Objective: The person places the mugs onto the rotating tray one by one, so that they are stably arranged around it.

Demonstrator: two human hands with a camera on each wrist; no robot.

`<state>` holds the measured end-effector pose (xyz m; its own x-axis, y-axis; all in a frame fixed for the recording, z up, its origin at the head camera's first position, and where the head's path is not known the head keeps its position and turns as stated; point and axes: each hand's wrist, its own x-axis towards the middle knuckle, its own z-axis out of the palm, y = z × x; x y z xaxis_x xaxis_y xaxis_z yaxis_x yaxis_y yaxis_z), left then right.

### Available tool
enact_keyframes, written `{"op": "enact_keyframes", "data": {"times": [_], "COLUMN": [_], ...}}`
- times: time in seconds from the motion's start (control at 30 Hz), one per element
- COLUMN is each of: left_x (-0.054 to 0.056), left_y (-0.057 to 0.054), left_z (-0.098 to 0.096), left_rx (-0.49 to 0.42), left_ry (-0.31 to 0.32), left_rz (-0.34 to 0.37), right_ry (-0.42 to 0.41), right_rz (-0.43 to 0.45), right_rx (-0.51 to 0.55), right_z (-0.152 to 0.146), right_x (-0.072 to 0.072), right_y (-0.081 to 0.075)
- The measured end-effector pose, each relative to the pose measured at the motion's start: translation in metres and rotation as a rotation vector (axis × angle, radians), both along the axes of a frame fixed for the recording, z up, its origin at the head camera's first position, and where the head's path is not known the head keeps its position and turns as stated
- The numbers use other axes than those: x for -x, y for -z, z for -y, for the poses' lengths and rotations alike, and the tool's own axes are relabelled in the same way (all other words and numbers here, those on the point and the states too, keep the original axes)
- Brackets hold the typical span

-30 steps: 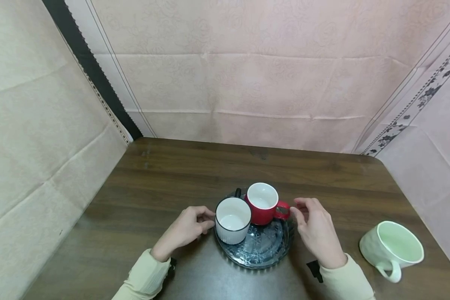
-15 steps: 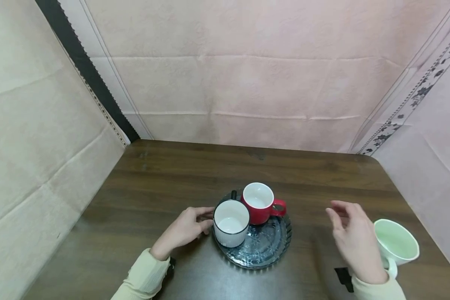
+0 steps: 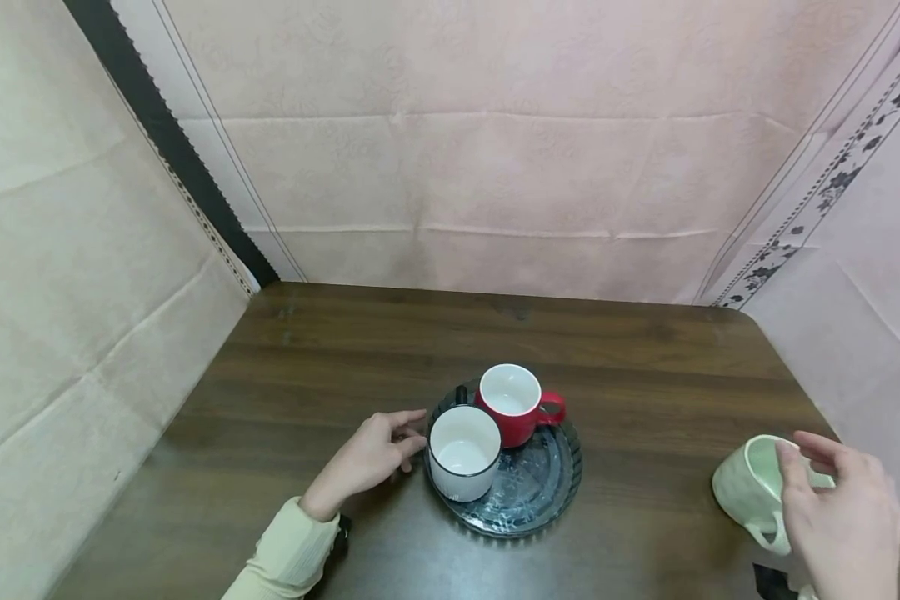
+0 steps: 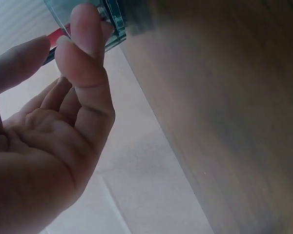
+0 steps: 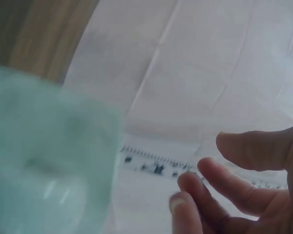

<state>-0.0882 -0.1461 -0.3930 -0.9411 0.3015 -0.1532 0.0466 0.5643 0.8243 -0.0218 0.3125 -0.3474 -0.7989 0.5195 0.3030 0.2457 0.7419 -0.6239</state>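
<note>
A round clear-glass plate with a scalloped edge [image 3: 532,492] carries two mugs. The white mug with a black rim and handle [image 3: 459,482] stands at its left, and the red mug with a white inside [image 3: 515,430] at its back. My left hand [image 3: 371,460] is beside the plate's left edge, fingertips right at the glass and close to the white mug. In the left wrist view its fingers bend loosely near the glass [image 4: 116,22]. A pale green mug [image 3: 738,487] stands far right. My right hand [image 3: 843,510] reaches over its right side; in the right wrist view, its fingers are apart from the mug.
The brown wooden table [image 3: 330,358] lies under everything. Patterned cloth hangs behind it [image 3: 457,183] and along both sides. The right-hand cloth [image 3: 862,292] comes close to the green mug. A dark strap [image 3: 772,581] shows at my right wrist.
My right hand has moved from beside the red mug's handle across to the green mug. The plate and its two mugs have turned slightly counterclockwise. My left hand stays at the plate's edge.
</note>
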Motion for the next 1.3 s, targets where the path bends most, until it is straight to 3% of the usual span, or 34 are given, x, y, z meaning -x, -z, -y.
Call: {"op": "enact_keyframes", "data": {"times": [0.23, 0.37, 0.63, 0.97, 1.13, 1.3], "left_x": [0.000, 0.000, 0.000, 0.003, 0.002, 0.001], "left_y": [0.003, 0.003, 0.001, 0.001, 0.001, 0.000], "left_z": [0.000, 0.000, -0.001, -0.008, -0.008, -0.007], "left_rx": [-0.007, -0.019, 0.010, 0.018, 0.005, -0.002], "left_ry": [0.009, 0.017, -0.020, -0.054, -0.046, -0.022], "left_rz": [-0.001, 0.001, -0.026, 0.002, 0.005, -0.001], "right_ry": [0.105, 0.155, 0.092, 0.016, 0.057, 0.101], "right_rz": [0.050, 0.158, 0.311, 0.416, 0.469, 0.468], "right_rx": [0.074, 0.115, 0.069, 0.038, 0.061, 0.087], "right_z": [-0.017, -0.027, -0.050, -0.056, -0.049, -0.041], "right_x": [-0.011, -0.017, -0.021, -0.025, -0.029, -0.034], "right_y": [0.011, 0.019, 0.040, 0.039, 0.044, 0.049]}}
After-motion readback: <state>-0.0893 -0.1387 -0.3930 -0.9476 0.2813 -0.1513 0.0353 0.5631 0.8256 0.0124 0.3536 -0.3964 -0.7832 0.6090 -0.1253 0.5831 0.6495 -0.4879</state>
